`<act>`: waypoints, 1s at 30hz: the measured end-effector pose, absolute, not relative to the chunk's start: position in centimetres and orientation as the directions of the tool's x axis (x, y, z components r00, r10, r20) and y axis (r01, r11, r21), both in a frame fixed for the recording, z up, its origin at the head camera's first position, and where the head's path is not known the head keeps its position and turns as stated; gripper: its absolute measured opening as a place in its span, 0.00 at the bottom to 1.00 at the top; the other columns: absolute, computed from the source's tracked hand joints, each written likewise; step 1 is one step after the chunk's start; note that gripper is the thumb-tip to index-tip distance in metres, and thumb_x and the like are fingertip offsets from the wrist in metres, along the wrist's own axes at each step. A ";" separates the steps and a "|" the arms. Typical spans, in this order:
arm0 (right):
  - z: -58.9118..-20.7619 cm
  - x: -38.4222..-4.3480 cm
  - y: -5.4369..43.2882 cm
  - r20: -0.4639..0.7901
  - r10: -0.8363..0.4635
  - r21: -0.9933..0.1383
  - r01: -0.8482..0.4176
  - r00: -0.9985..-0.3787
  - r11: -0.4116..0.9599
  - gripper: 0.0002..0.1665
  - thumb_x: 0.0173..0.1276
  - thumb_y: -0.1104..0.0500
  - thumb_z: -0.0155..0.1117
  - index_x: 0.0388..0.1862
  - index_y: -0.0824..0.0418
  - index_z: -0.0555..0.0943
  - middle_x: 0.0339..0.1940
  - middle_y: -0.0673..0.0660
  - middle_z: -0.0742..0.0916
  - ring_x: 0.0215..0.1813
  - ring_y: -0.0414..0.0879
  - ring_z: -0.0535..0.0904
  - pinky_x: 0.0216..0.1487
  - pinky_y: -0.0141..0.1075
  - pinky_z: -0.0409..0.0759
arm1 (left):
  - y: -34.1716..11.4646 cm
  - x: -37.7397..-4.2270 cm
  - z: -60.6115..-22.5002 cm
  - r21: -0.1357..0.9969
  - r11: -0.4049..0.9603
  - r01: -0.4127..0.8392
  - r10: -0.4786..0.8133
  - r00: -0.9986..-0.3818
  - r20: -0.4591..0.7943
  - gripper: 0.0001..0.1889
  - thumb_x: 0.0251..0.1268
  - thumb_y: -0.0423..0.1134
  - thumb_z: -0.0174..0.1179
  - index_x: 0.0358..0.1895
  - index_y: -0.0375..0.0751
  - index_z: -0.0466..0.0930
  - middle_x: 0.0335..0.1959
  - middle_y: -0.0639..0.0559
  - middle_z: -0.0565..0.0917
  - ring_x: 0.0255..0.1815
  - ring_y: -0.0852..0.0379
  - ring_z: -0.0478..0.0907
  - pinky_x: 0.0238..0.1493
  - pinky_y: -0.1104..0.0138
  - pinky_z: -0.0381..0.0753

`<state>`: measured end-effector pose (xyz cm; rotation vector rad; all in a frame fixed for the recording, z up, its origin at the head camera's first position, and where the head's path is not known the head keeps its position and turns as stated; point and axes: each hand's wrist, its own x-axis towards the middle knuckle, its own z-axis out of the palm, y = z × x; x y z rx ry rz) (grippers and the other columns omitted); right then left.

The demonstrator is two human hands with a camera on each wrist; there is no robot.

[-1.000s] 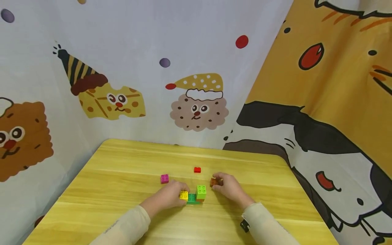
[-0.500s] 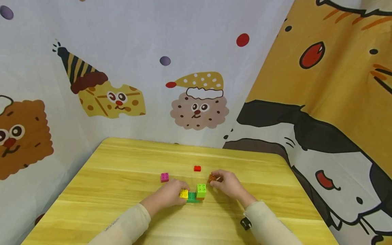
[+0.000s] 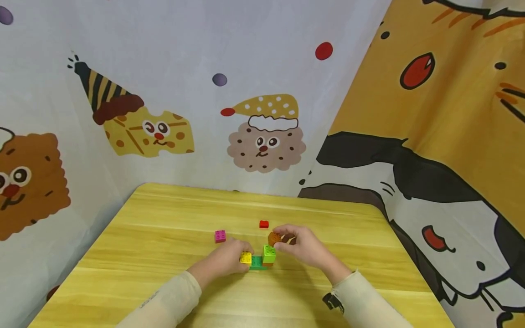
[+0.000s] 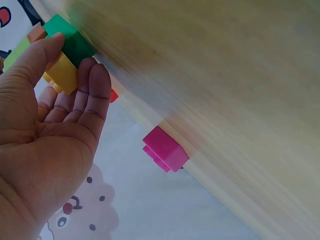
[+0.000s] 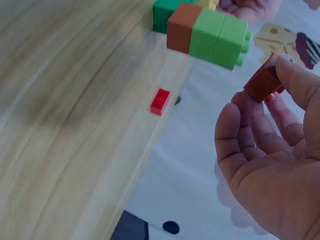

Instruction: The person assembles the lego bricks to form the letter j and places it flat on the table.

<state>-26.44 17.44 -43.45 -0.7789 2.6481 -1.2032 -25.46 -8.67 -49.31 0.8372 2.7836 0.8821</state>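
My left hand grips the yellow end of a small build of toy bricks. In that build a yellow brick and a stack topped by light green bricks stand on a green brick. The right wrist view shows two light green bricks over a brown one. Between thumb and fingers my right hand pinches a separate brown brick, held tilted in the air just behind and right of the light green stack.
A magenta brick lies on the wooden table beyond my left hand. The small red brick lies farther back, near the middle. Printed curtains hang behind and to the right of the table.
My right hand has raised the brown brick off the table and carried it left toward the light green stack, tilting it. My left hand stays on the build.
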 end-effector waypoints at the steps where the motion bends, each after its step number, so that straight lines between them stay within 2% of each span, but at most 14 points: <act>1: -43.4 -26.3 17.3 0.090 -0.519 -0.729 -0.412 -0.850 0.547 0.23 0.68 0.49 0.69 0.60 0.51 0.81 0.47 0.43 0.85 0.45 0.44 0.80 0.43 0.36 0.82 | -8.7 -25.5 -49.3 0.561 0.678 0.475 0.535 -0.842 0.066 0.18 0.50 0.37 0.75 0.47 0.43 0.86 0.44 0.55 0.86 0.37 0.64 0.75 0.40 0.69 0.77; 9: -43.9 -25.7 16.7 0.101 -0.560 -0.689 -0.463 -0.822 0.557 0.22 0.66 0.51 0.71 0.59 0.49 0.81 0.49 0.42 0.85 0.45 0.43 0.79 0.41 0.34 0.81 | -8.6 -25.5 -49.2 0.558 0.678 0.478 0.539 -0.840 0.065 0.18 0.52 0.37 0.75 0.48 0.42 0.86 0.44 0.56 0.86 0.37 0.64 0.75 0.40 0.69 0.77; 14: -44.0 -25.6 16.7 0.092 -0.555 -0.710 -0.446 -0.827 0.546 0.24 0.66 0.46 0.70 0.60 0.48 0.80 0.52 0.42 0.84 0.49 0.45 0.80 0.45 0.35 0.81 | -8.6 -25.4 -49.2 0.552 0.679 0.484 0.539 -0.839 0.073 0.18 0.51 0.38 0.75 0.47 0.43 0.86 0.45 0.56 0.86 0.39 0.64 0.76 0.41 0.68 0.78; 19: -44.6 -25.7 16.6 0.044 -0.536 -0.788 -0.359 -0.843 0.500 0.23 0.69 0.43 0.65 0.61 0.46 0.79 0.54 0.44 0.84 0.55 0.44 0.80 0.50 0.35 0.81 | -8.7 -25.4 -49.2 0.554 0.682 0.477 0.536 -0.842 0.066 0.18 0.52 0.38 0.75 0.48 0.43 0.86 0.45 0.55 0.86 0.40 0.64 0.76 0.42 0.68 0.78; 24: -45.7 -25.6 16.5 0.003 -0.517 -0.849 -0.275 -0.856 0.451 0.20 0.73 0.45 0.60 0.61 0.45 0.79 0.54 0.47 0.85 0.53 0.45 0.81 0.48 0.36 0.82 | -8.6 -25.4 -49.2 0.561 0.680 0.473 0.535 -0.842 0.062 0.18 0.52 0.38 0.75 0.48 0.42 0.86 0.45 0.55 0.86 0.37 0.65 0.75 0.39 0.70 0.77; 30: -46.0 -25.4 16.4 -0.038 -0.506 -0.897 -0.193 -0.862 0.397 0.20 0.74 0.45 0.59 0.63 0.44 0.79 0.56 0.50 0.84 0.55 0.46 0.80 0.54 0.43 0.80 | -8.6 -25.5 -49.2 0.562 0.674 0.479 0.536 -0.841 0.073 0.18 0.51 0.37 0.75 0.48 0.41 0.86 0.45 0.54 0.86 0.36 0.65 0.75 0.39 0.70 0.77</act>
